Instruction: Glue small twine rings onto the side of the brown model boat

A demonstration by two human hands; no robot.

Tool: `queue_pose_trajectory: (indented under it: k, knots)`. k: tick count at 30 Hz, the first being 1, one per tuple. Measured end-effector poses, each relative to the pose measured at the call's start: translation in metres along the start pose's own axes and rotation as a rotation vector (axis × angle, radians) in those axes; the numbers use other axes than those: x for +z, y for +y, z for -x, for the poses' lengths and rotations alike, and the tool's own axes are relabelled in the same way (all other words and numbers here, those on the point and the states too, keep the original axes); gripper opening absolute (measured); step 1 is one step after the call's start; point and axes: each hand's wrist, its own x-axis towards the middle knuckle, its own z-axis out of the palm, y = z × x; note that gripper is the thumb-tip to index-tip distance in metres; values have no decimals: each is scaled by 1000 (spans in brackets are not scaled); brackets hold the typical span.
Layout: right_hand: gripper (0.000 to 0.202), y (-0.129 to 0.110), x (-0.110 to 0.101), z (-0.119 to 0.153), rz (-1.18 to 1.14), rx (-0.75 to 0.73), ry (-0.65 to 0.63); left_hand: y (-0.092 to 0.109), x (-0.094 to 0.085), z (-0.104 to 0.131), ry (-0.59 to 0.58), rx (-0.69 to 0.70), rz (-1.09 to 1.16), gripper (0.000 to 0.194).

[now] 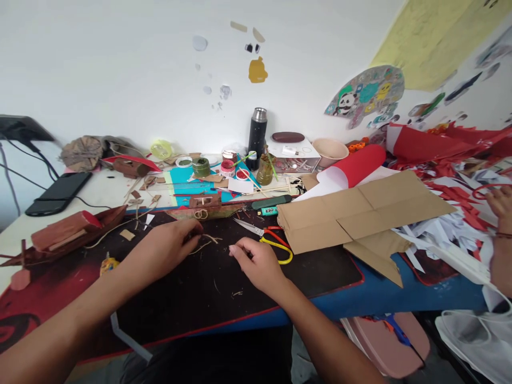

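Note:
My left hand (170, 248) hovers over the dark mat (192, 304) with its fingers curled in. Thin twine (212, 240) shows by its fingertips; whether the hand grips it is hidden. To the right, my right hand (260, 264) has thumb and forefinger drawn together, and anything between them is too small to name. Close beyond the hands lies a small brown model boat (204, 210) with a loop of twine on its side. Scissors (268, 234) with red and yellow handles rest just past my right hand. A larger reddish-brown model boat (68, 232) sits at the left.
Folded cardboard (360, 208) covers the right side of the desk. Behind stand paint jars (201, 167) and a black flask (258, 130). Paper scraps (452, 213) heap up at the far right, where another person's hand (500, 202) shows. A phone (60, 193) lies far left.

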Motion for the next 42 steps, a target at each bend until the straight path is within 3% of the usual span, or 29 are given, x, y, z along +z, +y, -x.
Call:
queue_pose_trajectory:
  k: [4,9,17,22,32,36,42]
  knots:
    - [28,0,4,-7,-194,80,-45,-7,-10,-1,101,-17,178,30]
    - [26,-3,11,-19,-282,92,-33,-10,-15,-3,33,-106,368,44]
    - [32,-18,20,-43,-463,119,-98,-3,-12,3,159,-109,623,35]
    - [43,-31,26,-62,-638,172,-122,2,-9,3,116,-104,707,29]
    - [40,-36,31,-65,-731,163,-51,8,-11,-1,-32,-99,883,29]
    - [38,-38,31,-65,-762,164,-31,9,-11,1,-10,-125,947,33]
    - [38,-37,32,-67,-832,138,81,6,1,6,112,-247,1244,57]
